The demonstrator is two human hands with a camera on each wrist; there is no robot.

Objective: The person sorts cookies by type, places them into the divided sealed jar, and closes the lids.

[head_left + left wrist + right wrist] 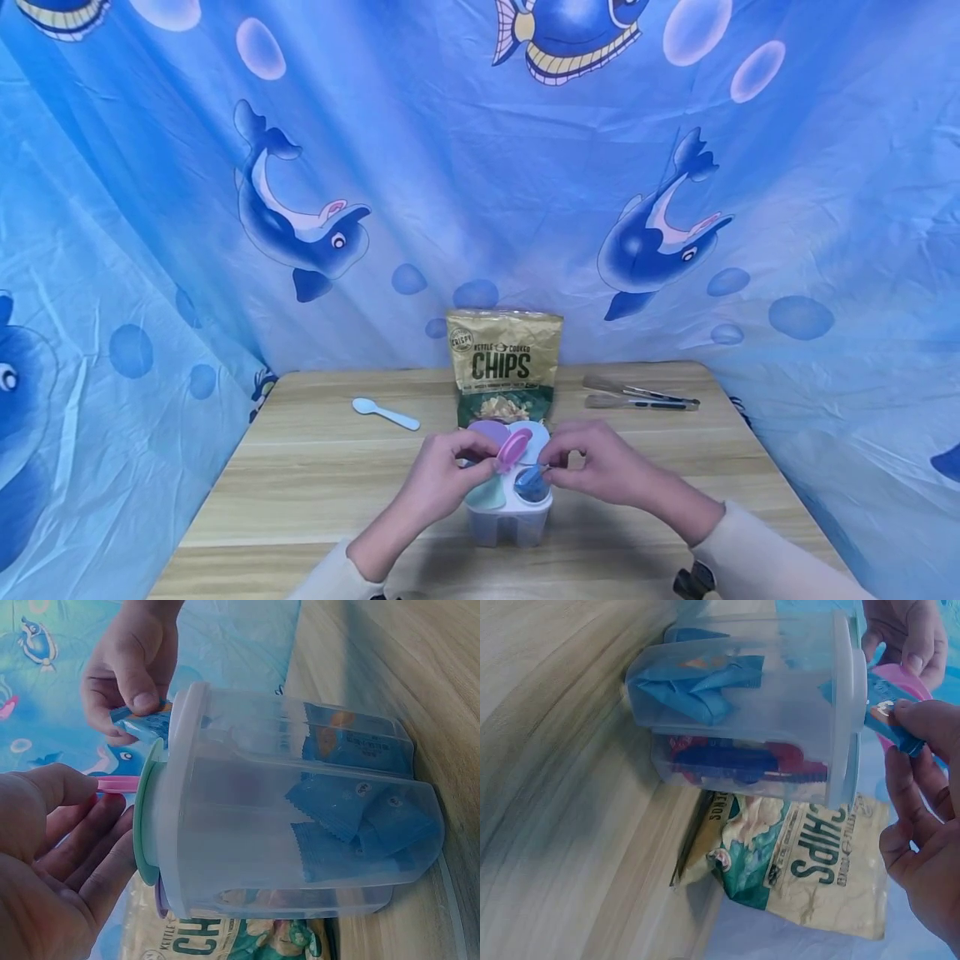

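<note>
A clear container with a white top stands upright at the table's near middle. My left hand pinches a pink lid, raised over the top. My right hand pinches a small blue packet between thumb and fingers. That packet is at the round opening on the near right, its lower end partly inside. Purple, pale blue and green lids cover the other openings. Through the walls, blue packets show in the left wrist view, and red-and-blue wrapped items in the right wrist view.
Right behind the container stands a gold and green chips bag. A pale blue spoon lies at the back left of the wooden table, and tongs at the back right. Blue dolphin-printed cloth hangs around the table.
</note>
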